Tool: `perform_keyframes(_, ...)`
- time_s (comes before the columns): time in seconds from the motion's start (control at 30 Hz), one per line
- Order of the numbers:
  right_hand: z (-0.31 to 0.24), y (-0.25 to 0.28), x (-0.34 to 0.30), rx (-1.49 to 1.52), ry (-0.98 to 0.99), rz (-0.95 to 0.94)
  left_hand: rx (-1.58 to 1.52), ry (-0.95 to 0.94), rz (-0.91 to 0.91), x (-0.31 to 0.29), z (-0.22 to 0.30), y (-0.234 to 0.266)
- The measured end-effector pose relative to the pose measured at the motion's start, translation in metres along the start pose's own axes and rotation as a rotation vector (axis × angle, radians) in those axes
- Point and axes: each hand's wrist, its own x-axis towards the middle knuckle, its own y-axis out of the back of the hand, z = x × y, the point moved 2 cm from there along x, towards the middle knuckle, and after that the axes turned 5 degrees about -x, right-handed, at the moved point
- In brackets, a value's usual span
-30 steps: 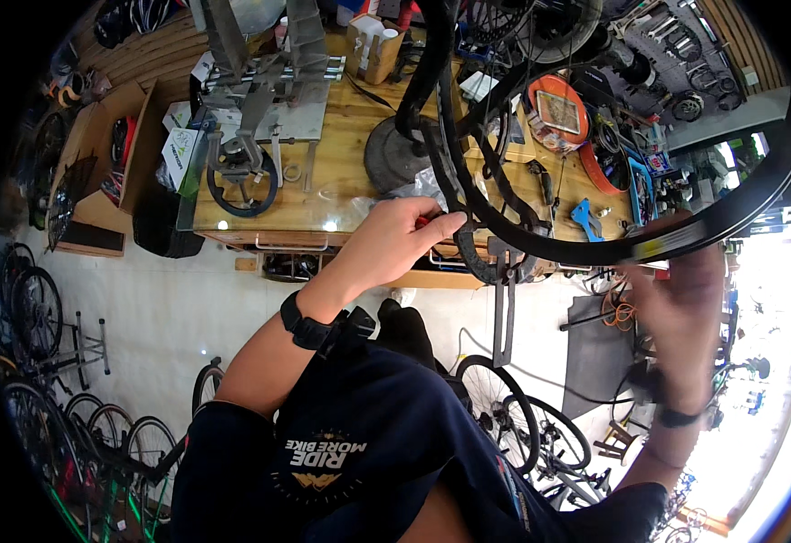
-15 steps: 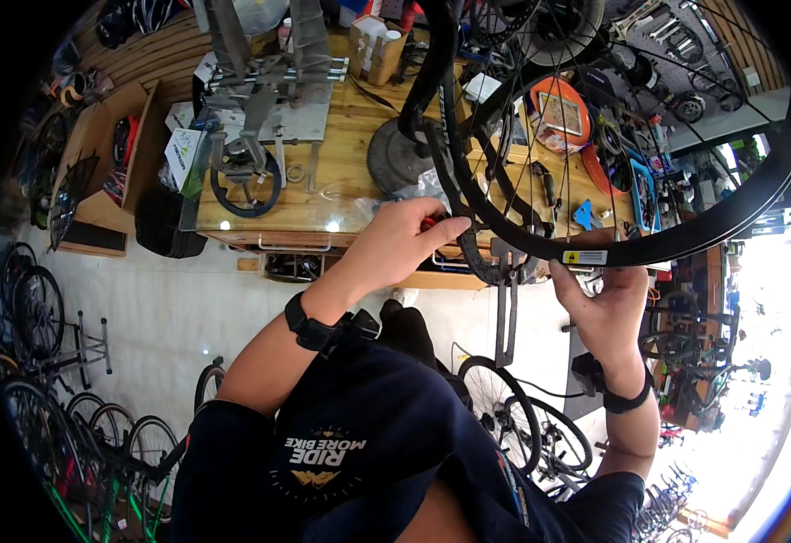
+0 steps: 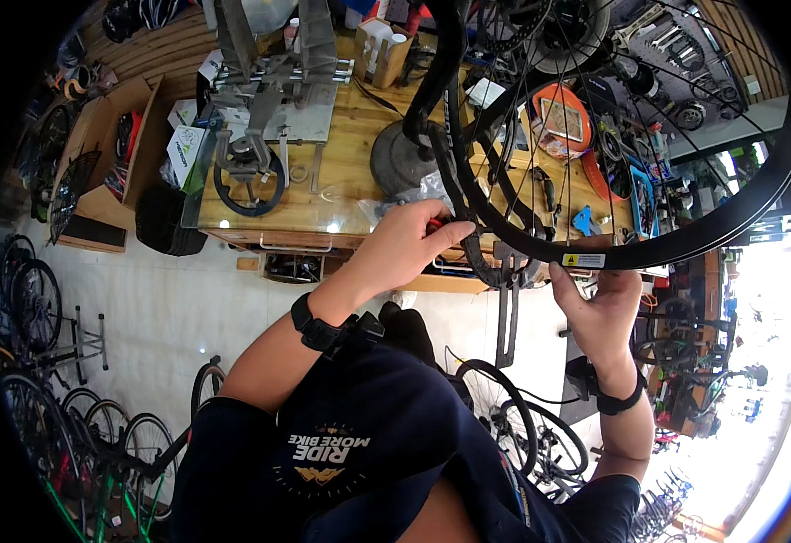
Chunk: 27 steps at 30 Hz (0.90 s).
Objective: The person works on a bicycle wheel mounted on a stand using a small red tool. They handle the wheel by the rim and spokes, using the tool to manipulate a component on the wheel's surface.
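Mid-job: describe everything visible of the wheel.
The wheel has a smooth black rim and thin dark spokes; its material is unclear. A white-and-yellow label sits on the rim. It stands on edge at the stand, above the bench, far part out of frame. The right hand touches the rim beside the label.

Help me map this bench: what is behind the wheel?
Through the wheel show the wooden workbench and a blue object. The rim partly covers the right hand; anything else directly behind it is hidden.
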Motion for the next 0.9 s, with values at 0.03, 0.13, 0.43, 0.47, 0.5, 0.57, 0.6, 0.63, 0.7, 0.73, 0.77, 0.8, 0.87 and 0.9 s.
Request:
perform_keyframes(0.03,-0.003,0.001,0.000,0.020,-0.016,0.013,-0.002,0.004,-0.002,0.000,0.000,0.000)
perform_keyframes(0.13,-0.004,0.001,-0.001,0.043,0.041,0.082,0.023,0.055,-0.022,0.000,0.005,0.004)
perform_keyframes(0.43,0.022,-0.001,-0.009,-0.085,0.046,0.034,-0.090,0.000,0.007,0.002,-0.002,0.000)
perform_keyframes(0.47,0.021,0.001,-0.010,-0.077,0.052,0.032,-0.101,-0.006,-0.006,0.003,-0.002,-0.001)
perform_keyframes(0.5,0.019,0.004,-0.011,-0.104,0.039,0.003,-0.129,0.001,-0.012,0.003,0.000,-0.002)
perform_keyframes(0.57,0.017,0.006,-0.014,-0.084,0.048,-0.023,-0.151,-0.009,-0.019,0.005,-0.006,-0.003)
perform_keyframes(0.6,0.011,0.009,-0.015,-0.128,0.077,-0.042,-0.106,0.017,-0.030,0.004,-0.006,-0.001)
perform_keyframes(0.63,0.003,0.011,-0.014,-0.181,0.061,-0.093,-0.120,0.016,-0.013,0.002,-0.008,-0.001)
perform_keyframes(0.7,-0.002,0.015,-0.016,-0.222,0.079,-0.141,-0.135,0.016,-0.011,0.000,-0.005,-0.001)
perform_keyframes(0.73,0.001,0.015,-0.018,-0.226,0.102,-0.151,-0.109,0.074,-0.052,0.000,-0.003,0.001)
perform_keyframes(0.77,0.003,0.017,-0.022,-0.262,0.103,-0.171,-0.088,0.044,-0.051,0.000,-0.004,0.002)
perform_keyframes(0.8,0.002,0.017,-0.023,-0.262,0.151,-0.157,-0.068,0.014,-0.050,0.001,-0.008,0.002)
perform_keyframes(0.87,0.014,0.015,-0.035,-0.255,0.084,-0.168,-0.110,0.024,-0.064,0.001,-0.010,0.001)
perform_keyframes(0.9,0.017,0.014,-0.037,-0.221,0.083,-0.165,-0.102,0.033,-0.061,0.003,-0.006,0.002)
